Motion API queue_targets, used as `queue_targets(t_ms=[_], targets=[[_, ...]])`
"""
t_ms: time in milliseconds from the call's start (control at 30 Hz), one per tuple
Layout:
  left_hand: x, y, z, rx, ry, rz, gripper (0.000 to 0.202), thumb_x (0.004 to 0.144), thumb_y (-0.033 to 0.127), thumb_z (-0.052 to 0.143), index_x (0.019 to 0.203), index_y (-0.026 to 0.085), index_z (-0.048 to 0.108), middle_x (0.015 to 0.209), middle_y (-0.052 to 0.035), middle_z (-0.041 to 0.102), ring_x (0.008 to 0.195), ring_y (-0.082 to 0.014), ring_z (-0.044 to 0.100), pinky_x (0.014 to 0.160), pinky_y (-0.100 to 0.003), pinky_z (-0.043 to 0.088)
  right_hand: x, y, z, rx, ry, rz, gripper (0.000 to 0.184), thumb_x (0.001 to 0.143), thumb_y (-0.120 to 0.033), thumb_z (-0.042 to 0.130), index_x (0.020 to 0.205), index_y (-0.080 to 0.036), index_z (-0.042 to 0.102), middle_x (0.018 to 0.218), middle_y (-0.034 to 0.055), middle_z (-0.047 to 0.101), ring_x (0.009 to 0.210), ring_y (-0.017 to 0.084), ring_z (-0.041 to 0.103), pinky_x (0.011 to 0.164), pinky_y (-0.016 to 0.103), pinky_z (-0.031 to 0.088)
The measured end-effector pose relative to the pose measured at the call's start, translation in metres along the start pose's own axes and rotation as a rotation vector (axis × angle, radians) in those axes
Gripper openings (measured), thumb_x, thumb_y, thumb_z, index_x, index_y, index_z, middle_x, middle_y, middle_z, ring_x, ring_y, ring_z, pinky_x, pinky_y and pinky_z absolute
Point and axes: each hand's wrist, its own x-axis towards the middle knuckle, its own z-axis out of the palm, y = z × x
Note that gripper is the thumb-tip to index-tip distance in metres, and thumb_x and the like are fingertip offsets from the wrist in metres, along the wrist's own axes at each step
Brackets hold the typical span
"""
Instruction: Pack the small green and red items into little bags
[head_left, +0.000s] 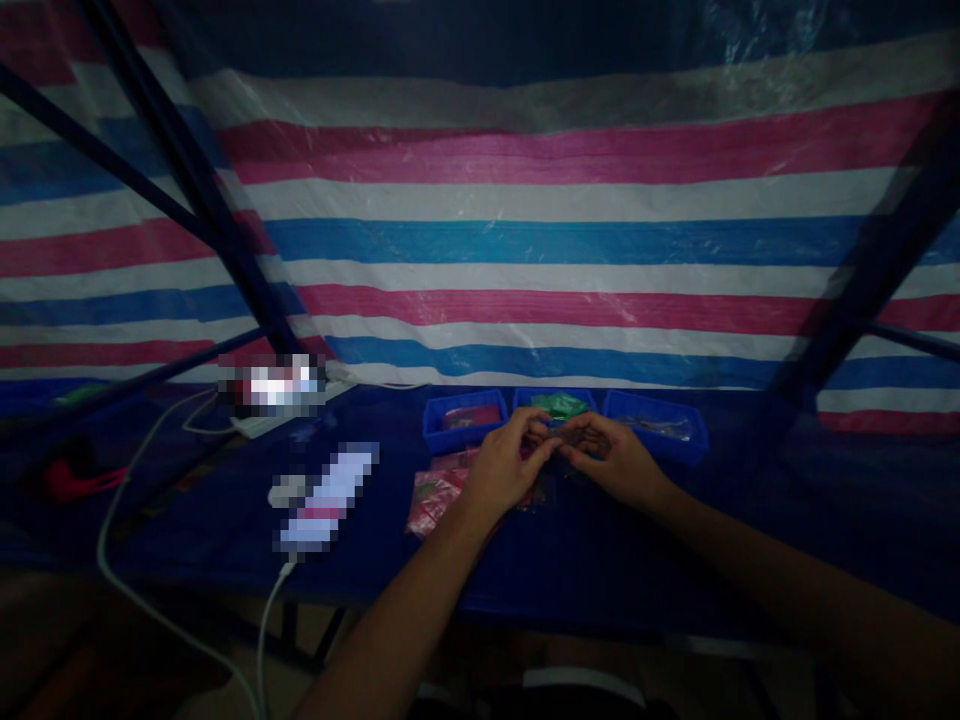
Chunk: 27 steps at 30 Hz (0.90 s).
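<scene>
Left hand [501, 470] and right hand [615, 462] are meeting over the dark blue tabletop [675, 545], fingers of both pinching a small dark piece [564, 438], too dim to identify. It is hovering at 6 o'clock of the middle blue plastic tray [519, 400] holding green packets [561, 404], and pink foil packets [435, 495] are lying at 8 o'clock of the left hand

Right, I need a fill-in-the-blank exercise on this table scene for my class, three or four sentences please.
1. The left hand and right hand meet, fingertips together, in front of the ____ tray.
2. In all, ____ blue trays stand in a row.
3. The packets in that tray are ____.
4. The white cable lies to the ____ of the hands.
Missing words: middle; three; green; left.
</scene>
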Motion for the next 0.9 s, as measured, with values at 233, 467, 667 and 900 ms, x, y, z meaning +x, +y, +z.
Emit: queue_targets(t_ms=[233, 467, 667, 900], targets=[[0.0, 0.003, 0.001, 0.031, -0.002, 0.038, 0.033, 0.096, 0.026, 0.065, 0.127, 0.023, 0.055, 0.108, -0.003, 0.074, 0.1, -0.0192, 0.073, 0.093, -0.034, 0.055, 0.001, -0.004, -0.003, -0.03, 0.045, 0.007, 0.028, 0.087, -0.038, 0.075, 0.107, -0.022, 0.066, 0.101, 0.0069, 0.075, 0.094, 0.022, 0.073, 0.087, 0.038, 0.06], [0.0, 0.001, 0.002, 0.084, -0.017, 0.034, 0.028, 0.1, 0.029, 0.06, 0.126, 0.022, 0.058, 0.093, -0.0015, 0.073, 0.085, -0.0178, 0.07, 0.082, -0.032, 0.054, -0.001, -0.011, -0.002, -0.075, 0.062, -0.003, 0.027, 0.092, -0.036, 0.069, 0.115, -0.023, 0.065, 0.095, 0.0045, 0.075, 0.089, 0.021, 0.074, 0.083, 0.037, 0.061], [0.001, 0.001, 0.001, 0.134, -0.01, 0.093, 0.018, 0.1, 0.03, 0.058, 0.113, 0.021, 0.068, 0.103, -0.0056, 0.072, 0.097, -0.0196, 0.069, 0.09, -0.035, 0.054, -0.001, -0.013, -0.005, -0.194, 0.156, -0.056, 0.022, 0.091, -0.037, 0.071, 0.106, -0.022, 0.07, 0.106, 0.0074, 0.074, 0.09, 0.022, 0.073, 0.082, 0.037, 0.06], [0.002, 0.001, 0.0, 0.125, 0.019, 0.137, 0.014, 0.101, 0.028, 0.057, 0.104, 0.019, 0.069, 0.105, -0.0073, 0.071, 0.101, -0.0202, 0.067, 0.094, -0.036, 0.053, 0.0, -0.005, -0.003, -0.095, 0.091, -0.042, 0.025, 0.088, -0.036, 0.075, 0.108, -0.022, 0.069, 0.102, 0.0075, 0.076, 0.089, 0.022, 0.074, 0.082, 0.039, 0.062]])
